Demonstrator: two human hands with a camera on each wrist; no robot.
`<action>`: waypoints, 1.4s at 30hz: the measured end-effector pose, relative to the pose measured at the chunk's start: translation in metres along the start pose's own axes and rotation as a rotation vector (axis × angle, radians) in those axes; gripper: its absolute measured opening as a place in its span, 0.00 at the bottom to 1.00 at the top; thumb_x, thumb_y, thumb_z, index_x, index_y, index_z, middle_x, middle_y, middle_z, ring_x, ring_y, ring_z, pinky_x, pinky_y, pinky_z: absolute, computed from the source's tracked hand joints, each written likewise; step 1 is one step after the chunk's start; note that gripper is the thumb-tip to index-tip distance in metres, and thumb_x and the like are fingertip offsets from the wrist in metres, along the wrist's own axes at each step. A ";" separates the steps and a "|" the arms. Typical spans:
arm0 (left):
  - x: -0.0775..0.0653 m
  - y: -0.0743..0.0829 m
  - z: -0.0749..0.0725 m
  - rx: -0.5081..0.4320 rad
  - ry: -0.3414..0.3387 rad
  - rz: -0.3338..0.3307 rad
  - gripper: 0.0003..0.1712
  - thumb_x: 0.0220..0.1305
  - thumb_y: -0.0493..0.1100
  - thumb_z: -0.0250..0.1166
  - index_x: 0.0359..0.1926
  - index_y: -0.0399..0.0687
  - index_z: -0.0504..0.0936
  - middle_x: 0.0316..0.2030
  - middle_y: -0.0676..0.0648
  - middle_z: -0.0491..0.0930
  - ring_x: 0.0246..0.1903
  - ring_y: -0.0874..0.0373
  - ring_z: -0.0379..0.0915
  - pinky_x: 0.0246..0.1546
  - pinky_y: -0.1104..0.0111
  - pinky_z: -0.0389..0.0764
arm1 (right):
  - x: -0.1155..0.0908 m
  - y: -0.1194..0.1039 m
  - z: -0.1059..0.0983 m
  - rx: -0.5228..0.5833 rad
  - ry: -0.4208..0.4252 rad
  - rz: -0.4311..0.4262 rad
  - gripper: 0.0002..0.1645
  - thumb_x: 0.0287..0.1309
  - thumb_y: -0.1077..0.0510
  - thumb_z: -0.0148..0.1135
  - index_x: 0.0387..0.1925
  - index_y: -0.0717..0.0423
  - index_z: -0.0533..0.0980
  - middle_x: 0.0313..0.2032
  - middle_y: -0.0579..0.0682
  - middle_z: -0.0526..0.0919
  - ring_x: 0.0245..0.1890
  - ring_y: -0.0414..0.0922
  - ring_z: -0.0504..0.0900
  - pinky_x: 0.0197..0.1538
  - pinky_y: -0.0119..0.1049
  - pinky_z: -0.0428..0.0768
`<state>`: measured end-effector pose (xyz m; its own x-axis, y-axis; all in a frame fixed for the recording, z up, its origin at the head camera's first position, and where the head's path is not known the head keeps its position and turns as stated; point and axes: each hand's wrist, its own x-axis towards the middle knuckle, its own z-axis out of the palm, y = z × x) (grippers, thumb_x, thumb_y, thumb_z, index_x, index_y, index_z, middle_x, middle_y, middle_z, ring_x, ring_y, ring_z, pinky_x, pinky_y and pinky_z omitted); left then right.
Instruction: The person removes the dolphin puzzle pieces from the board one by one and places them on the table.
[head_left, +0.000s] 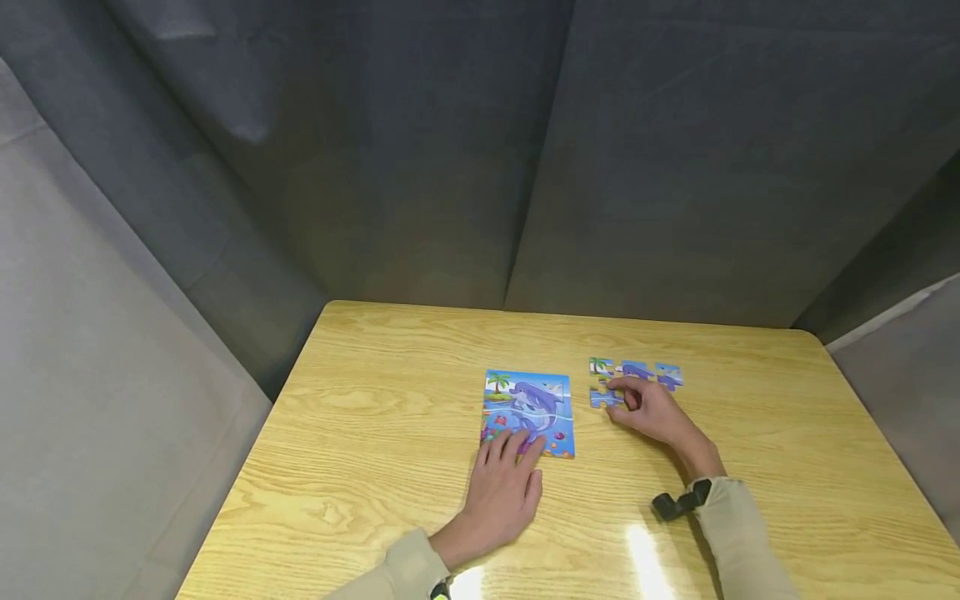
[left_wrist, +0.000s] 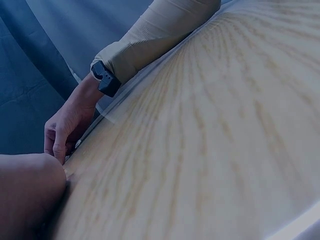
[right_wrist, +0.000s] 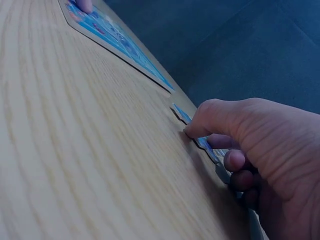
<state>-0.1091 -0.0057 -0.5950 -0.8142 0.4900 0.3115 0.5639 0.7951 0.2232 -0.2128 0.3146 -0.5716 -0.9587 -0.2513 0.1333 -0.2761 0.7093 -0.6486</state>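
Observation:
A square dolphin jigsaw board lies on the table, with a palm tree, water and sea animals printed on it. My left hand rests palm down on its near edge, fingers spread. To the right of the board, my right hand pinches a blue puzzle piece by its near and far edges with thumb and forefinger, low at the table. The right wrist view shows the thumb against the near edge of the piece; the other fingers are curled behind. The left wrist view mostly shows table and the right hand.
Behind the right hand lie a palm-tree piece, a dolphin piece and a blue piece, spaced apart. The wooden table ends at a dark grey curtain. A black device is strapped on the right wrist.

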 end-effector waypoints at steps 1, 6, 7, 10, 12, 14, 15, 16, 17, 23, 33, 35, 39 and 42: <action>0.000 0.000 0.000 -0.001 0.000 -0.001 0.29 0.80 0.51 0.47 0.77 0.56 0.68 0.71 0.45 0.69 0.71 0.41 0.63 0.68 0.47 0.67 | 0.000 0.000 0.000 0.002 0.002 -0.003 0.23 0.59 0.59 0.75 0.54 0.64 0.82 0.24 0.47 0.72 0.23 0.38 0.66 0.35 0.35 0.67; 0.001 0.000 0.000 0.000 -0.010 -0.006 0.29 0.81 0.52 0.46 0.78 0.56 0.67 0.72 0.45 0.68 0.72 0.42 0.62 0.70 0.47 0.66 | -0.001 0.002 0.000 0.017 0.018 -0.011 0.23 0.59 0.59 0.76 0.54 0.64 0.82 0.25 0.47 0.73 0.24 0.39 0.67 0.33 0.34 0.67; 0.001 0.000 0.000 0.000 -0.011 -0.006 0.29 0.81 0.52 0.46 0.78 0.56 0.67 0.72 0.45 0.68 0.72 0.42 0.62 0.70 0.47 0.66 | -0.002 0.003 0.000 0.018 0.013 -0.012 0.23 0.59 0.59 0.75 0.55 0.64 0.82 0.25 0.47 0.73 0.24 0.40 0.67 0.33 0.34 0.67; 0.000 0.001 -0.001 -0.004 -0.020 -0.006 0.29 0.80 0.51 0.46 0.78 0.56 0.67 0.72 0.45 0.68 0.72 0.41 0.62 0.69 0.47 0.66 | -0.003 0.003 0.000 0.021 0.003 -0.007 0.24 0.60 0.58 0.75 0.56 0.63 0.81 0.26 0.47 0.73 0.24 0.39 0.68 0.33 0.34 0.68; 0.001 0.001 -0.001 -0.003 -0.017 -0.004 0.29 0.80 0.51 0.46 0.78 0.56 0.68 0.72 0.45 0.68 0.71 0.41 0.62 0.69 0.47 0.67 | -0.003 0.004 0.000 0.026 -0.002 -0.005 0.24 0.61 0.58 0.75 0.56 0.63 0.80 0.26 0.48 0.74 0.24 0.39 0.68 0.33 0.34 0.67; 0.001 0.001 0.000 0.004 -0.010 -0.002 0.29 0.80 0.51 0.46 0.78 0.56 0.68 0.72 0.45 0.68 0.71 0.42 0.62 0.69 0.47 0.67 | -0.004 0.003 -0.001 0.038 0.008 -0.010 0.24 0.60 0.59 0.75 0.56 0.63 0.80 0.26 0.48 0.74 0.24 0.39 0.68 0.33 0.34 0.67; 0.002 0.001 -0.001 0.007 -0.008 -0.003 0.29 0.80 0.51 0.46 0.78 0.56 0.68 0.72 0.45 0.68 0.71 0.42 0.63 0.69 0.47 0.66 | -0.004 0.002 -0.001 0.042 0.015 -0.013 0.24 0.60 0.59 0.75 0.56 0.63 0.80 0.26 0.48 0.74 0.24 0.39 0.68 0.33 0.34 0.68; 0.002 0.001 -0.001 0.008 -0.007 -0.003 0.29 0.80 0.51 0.46 0.78 0.56 0.68 0.72 0.45 0.68 0.71 0.42 0.63 0.69 0.47 0.66 | -0.004 0.001 -0.001 0.046 0.021 -0.015 0.24 0.60 0.60 0.75 0.55 0.63 0.80 0.26 0.48 0.74 0.24 0.39 0.68 0.33 0.34 0.68; 0.002 0.001 -0.001 0.010 -0.006 -0.005 0.29 0.80 0.51 0.46 0.78 0.56 0.68 0.72 0.45 0.69 0.71 0.42 0.63 0.69 0.47 0.66 | -0.004 0.001 -0.001 0.050 0.026 -0.016 0.23 0.60 0.60 0.75 0.55 0.63 0.80 0.26 0.48 0.74 0.24 0.39 0.68 0.33 0.34 0.68; 0.001 0.002 -0.002 -0.008 -0.039 -0.012 0.29 0.81 0.51 0.45 0.78 0.55 0.67 0.73 0.45 0.67 0.72 0.41 0.61 0.69 0.46 0.66 | -0.007 -0.004 0.001 0.063 0.057 -0.028 0.19 0.60 0.62 0.73 0.52 0.62 0.81 0.25 0.46 0.75 0.22 0.38 0.68 0.29 0.32 0.69; 0.001 0.003 -0.004 -0.021 -0.051 -0.015 0.29 0.81 0.51 0.44 0.78 0.55 0.67 0.73 0.44 0.67 0.72 0.41 0.61 0.70 0.45 0.66 | -0.005 -0.036 0.014 0.065 0.080 -0.153 0.12 0.59 0.67 0.71 0.46 0.63 0.84 0.28 0.45 0.77 0.24 0.37 0.70 0.28 0.30 0.71; 0.001 0.003 -0.004 -0.016 -0.053 -0.016 0.29 0.81 0.51 0.45 0.78 0.55 0.67 0.73 0.44 0.67 0.72 0.41 0.61 0.70 0.45 0.66 | -0.004 -0.044 0.019 0.074 0.064 -0.172 0.12 0.59 0.68 0.71 0.46 0.63 0.84 0.29 0.45 0.78 0.25 0.37 0.71 0.29 0.30 0.73; 0.001 0.002 -0.004 -0.013 -0.059 -0.023 0.29 0.81 0.51 0.44 0.78 0.56 0.66 0.73 0.45 0.66 0.73 0.41 0.60 0.70 0.46 0.65 | -0.003 -0.058 0.032 0.081 0.027 -0.197 0.13 0.59 0.69 0.71 0.47 0.64 0.84 0.32 0.46 0.80 0.28 0.39 0.74 0.31 0.30 0.75; 0.001 0.001 -0.004 -0.014 -0.073 -0.029 0.30 0.82 0.52 0.43 0.79 0.56 0.65 0.74 0.45 0.65 0.73 0.42 0.59 0.70 0.46 0.64 | -0.002 -0.066 0.041 0.072 -0.001 -0.201 0.14 0.59 0.69 0.71 0.48 0.64 0.84 0.32 0.45 0.79 0.30 0.40 0.74 0.33 0.30 0.75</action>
<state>-0.1087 -0.0054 -0.5909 -0.8376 0.4924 0.2366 0.5417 0.8045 0.2437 -0.1898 0.2412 -0.5592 -0.8847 -0.3839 0.2643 -0.4560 0.5957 -0.6612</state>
